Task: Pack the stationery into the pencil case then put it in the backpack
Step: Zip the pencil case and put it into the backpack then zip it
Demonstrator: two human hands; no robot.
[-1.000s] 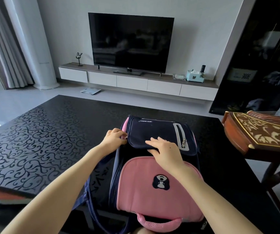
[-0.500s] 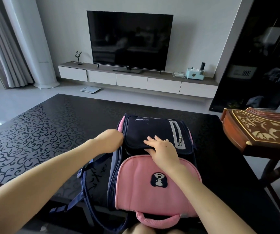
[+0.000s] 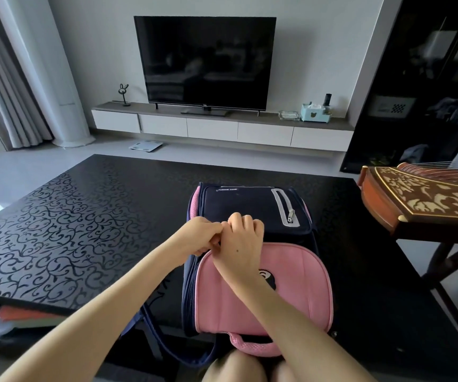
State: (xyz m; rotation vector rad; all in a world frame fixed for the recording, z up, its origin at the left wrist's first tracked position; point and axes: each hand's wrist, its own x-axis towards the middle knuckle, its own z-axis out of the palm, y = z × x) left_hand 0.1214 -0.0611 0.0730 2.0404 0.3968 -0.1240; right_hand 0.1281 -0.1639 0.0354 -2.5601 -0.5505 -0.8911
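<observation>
A navy and pink backpack (image 3: 266,301) lies flat on the black patterned table (image 3: 56,232), its pink handle toward me. My left hand (image 3: 198,238) is curled at the left end of the seam where the pink flap meets the navy part, pinching something small there that looks like the zipper pull. Right beside it, touching it, my right hand (image 3: 243,241) has its fingers curled on the backpack's edge at that seam. No pencil case or stationery is in view.
A wooden stringed instrument (image 3: 420,199) on a stand is close at the table's right side. The backpack's navy straps (image 3: 150,323) hang over the table's front edge. A TV (image 3: 205,62) on a low cabinet stands far behind.
My right hand slid left and its flat fingers curled at the seam. My left hand moved slightly right and toward me along the backpack's edge, and the two hands now touch.
</observation>
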